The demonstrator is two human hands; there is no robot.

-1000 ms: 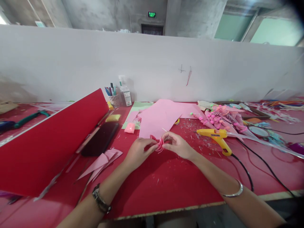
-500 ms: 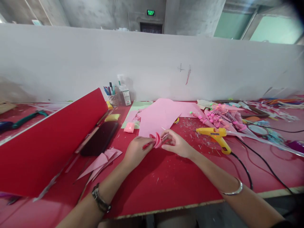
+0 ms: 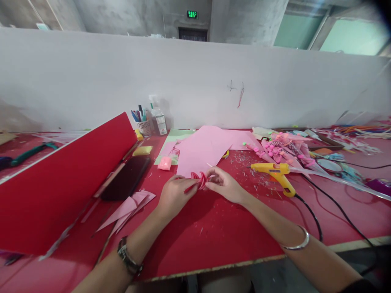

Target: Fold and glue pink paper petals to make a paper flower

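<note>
Between my two hands is a small pink-red curled strip (image 3: 203, 180), wound in spiral-like loops. My left hand (image 3: 176, 194) is closed, with thumb and fingers pinching the strip's left end. On the other side, my right hand (image 3: 225, 185) has its fingertips closed on the strip's right edge, and a thin white stick tip (image 3: 209, 165) pokes up beside them. Just behind the hands lies a large sheet of pink paper (image 3: 201, 148). Folded pink paper pieces (image 3: 130, 209) lie to the left of my left forearm.
A yellow glue gun (image 3: 275, 173) lies to the right, its black cord running to the front edge. Pink decorated cones (image 3: 282, 148) are piled behind it. At left stand a red board (image 3: 73, 179), a dark phone (image 3: 126, 179), a pen cup (image 3: 144, 127) and a bottle (image 3: 159, 120).
My right fingers have moved in against the curled strip, whose loops look turned and closer together. My left hand keeps its pinch. The whole view has shifted slightly.
</note>
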